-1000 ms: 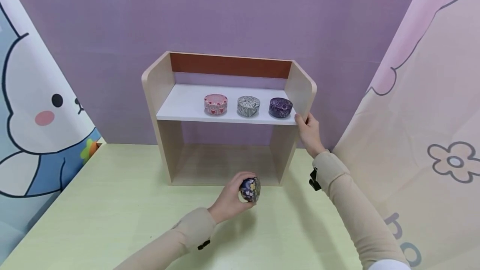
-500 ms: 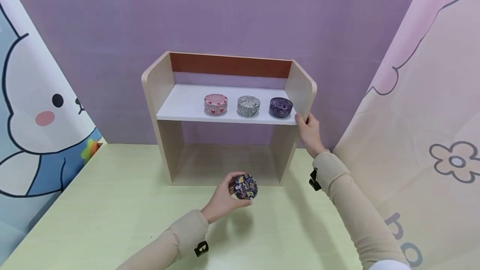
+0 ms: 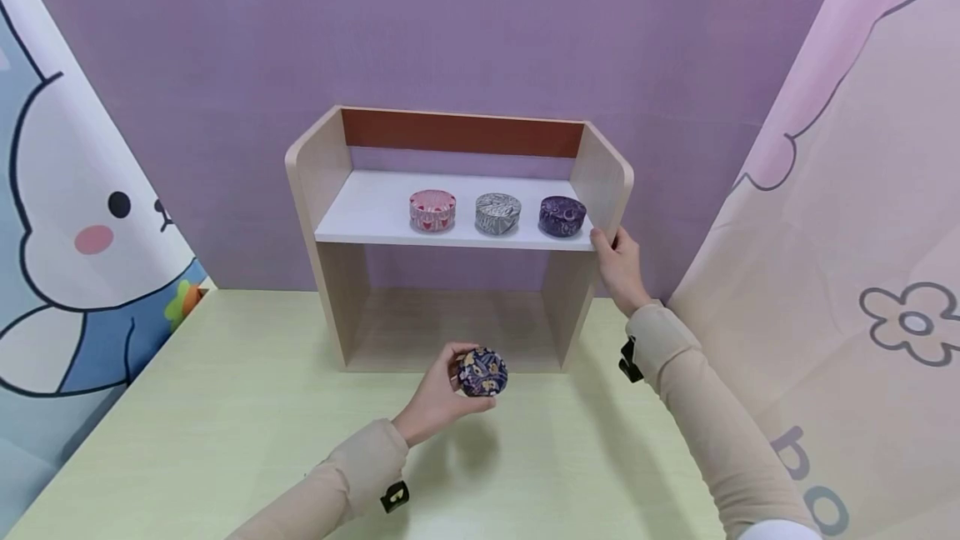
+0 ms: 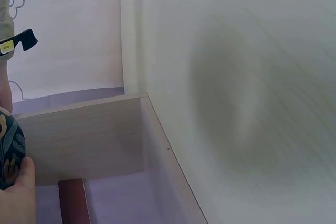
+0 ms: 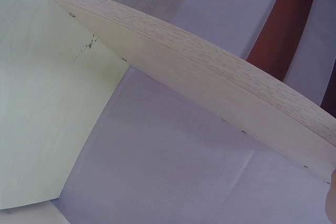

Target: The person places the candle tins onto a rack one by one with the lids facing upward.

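In the head view my left hand (image 3: 437,400) grips a small round tin (image 3: 482,372) with a dark blue floral pattern, its round face turned to the camera. The tin is held above the table, in front of the shelf's lower opening. The left wrist view catches only part of the floral tin (image 4: 9,148) at its left edge. My right hand (image 3: 620,267) holds the right side panel of the wooden shelf (image 3: 607,190) at the height of the white board. On that board stand a pink tin (image 3: 432,211), a grey-white patterned tin (image 3: 497,213) and a dark purple tin (image 3: 562,216).
The shelf stands on a pale green table (image 3: 247,407) against a purple backdrop (image 3: 480,23). A brown strip (image 3: 461,133) crosses the shelf's upper back. Printed curtains, one with a cartoon animal (image 3: 90,215), flank the table on both sides.
My left hand has drawn the floral tin slightly left and turned it, so its round face shows instead of its edge. The right hand stays on the side panel.
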The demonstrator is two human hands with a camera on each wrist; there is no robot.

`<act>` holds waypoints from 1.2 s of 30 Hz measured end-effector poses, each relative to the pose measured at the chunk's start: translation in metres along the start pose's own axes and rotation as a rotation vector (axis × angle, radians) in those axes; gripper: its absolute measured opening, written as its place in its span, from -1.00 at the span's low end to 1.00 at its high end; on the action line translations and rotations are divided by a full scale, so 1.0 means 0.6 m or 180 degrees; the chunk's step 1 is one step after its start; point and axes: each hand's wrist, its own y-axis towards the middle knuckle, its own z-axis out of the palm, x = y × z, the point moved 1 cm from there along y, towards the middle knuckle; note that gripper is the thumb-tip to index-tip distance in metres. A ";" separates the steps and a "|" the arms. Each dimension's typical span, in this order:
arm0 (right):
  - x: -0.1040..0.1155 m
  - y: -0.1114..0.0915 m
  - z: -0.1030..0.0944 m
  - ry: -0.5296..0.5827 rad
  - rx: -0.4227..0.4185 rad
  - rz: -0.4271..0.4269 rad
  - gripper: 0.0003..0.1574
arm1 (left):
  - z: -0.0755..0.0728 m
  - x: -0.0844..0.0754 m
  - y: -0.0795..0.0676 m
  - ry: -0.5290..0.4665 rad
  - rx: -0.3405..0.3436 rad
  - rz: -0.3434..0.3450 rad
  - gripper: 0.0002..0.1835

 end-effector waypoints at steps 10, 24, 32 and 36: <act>0.001 -0.001 0.000 0.0029 0.0022 0.0004 -0.44 | -0.007 -0.007 -0.001 0.0067 0.0000 0.0002 -0.18; 0.002 -0.001 -0.001 0.0135 0.0038 0.0029 -0.42 | -0.024 -0.035 -0.001 0.0255 -0.0018 0.0181 -0.15; 0.003 -0.002 0.000 0.0139 0.0038 0.0050 -0.44 | -0.047 -0.071 -0.001 0.0294 -0.0095 0.0270 -0.22; 0.002 -0.002 0.000 0.0142 0.0030 0.0050 -0.44 | -0.061 -0.084 -0.004 0.0408 -0.0183 0.0253 -0.22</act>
